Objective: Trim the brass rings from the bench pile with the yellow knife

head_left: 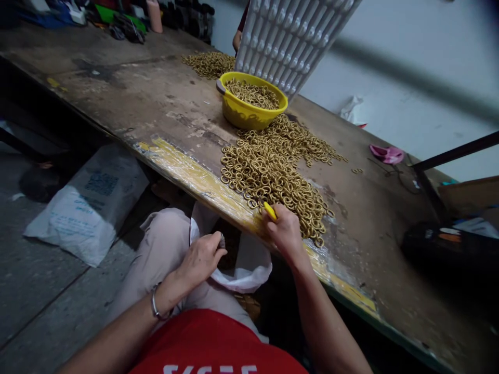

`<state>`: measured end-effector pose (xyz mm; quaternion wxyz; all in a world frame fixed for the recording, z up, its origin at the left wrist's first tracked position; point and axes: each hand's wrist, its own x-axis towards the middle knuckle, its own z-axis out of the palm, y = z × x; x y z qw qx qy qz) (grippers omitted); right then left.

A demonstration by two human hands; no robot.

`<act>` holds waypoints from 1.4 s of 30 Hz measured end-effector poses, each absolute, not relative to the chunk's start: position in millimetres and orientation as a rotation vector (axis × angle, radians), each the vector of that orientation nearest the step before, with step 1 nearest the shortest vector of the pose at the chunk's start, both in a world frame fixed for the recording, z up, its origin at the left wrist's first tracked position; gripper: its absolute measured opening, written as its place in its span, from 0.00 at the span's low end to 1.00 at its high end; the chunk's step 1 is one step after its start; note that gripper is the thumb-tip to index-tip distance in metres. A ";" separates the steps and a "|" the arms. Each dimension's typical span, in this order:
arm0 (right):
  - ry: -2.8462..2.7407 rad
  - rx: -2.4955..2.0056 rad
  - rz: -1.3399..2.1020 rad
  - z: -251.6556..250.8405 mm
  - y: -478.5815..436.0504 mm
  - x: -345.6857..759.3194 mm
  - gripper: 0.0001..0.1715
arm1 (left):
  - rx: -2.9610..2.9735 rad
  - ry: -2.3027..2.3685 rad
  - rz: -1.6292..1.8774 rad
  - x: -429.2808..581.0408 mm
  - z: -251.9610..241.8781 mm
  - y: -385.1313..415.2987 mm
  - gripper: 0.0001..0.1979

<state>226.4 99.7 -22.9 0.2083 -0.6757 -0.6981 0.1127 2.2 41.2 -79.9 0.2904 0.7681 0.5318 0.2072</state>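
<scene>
My right hand (286, 231) is closed round a yellow-handled tool (270, 211) at the table's front edge. Its working end is hidden, so the kind cannot be told. A heap of brass-coloured rings (273, 169) spreads over the table just beyond that hand. Lower and to the left, my left hand (202, 257) is closed above my lap, beside an open white bag (249, 278) below the table edge. Something small and greyish shows at its fingertips, too little to name. Behind the heap stands a yellow basin (249, 117) filled with similar rings.
Another ring pile (210, 65) lies farther back, near a person's arm (236, 40). A ridged translucent panel (288, 41) rises behind the basin. A pink cloth (387, 154) is at right. On the floor at left sits a printed white sack (91, 202). Yellow tape (195, 176) covers the table edge.
</scene>
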 end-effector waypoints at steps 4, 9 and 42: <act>-1.338 -1.587 1.169 -13.0 85.0 220.7 0.16 | 2.005 1.302 0.861 7.1 -71.2 36.9 0.07; -0.841 -1.290 1.762 -8.2 59.9 198.2 0.21 | 1.739 1.275 1.115 10.2 -42.3 29.3 0.06; -2.402 -2.041 0.323 -11.0 28.6 181.7 0.12 | 1.043 0.947 0.917 -2.4 -14.5 20.8 0.07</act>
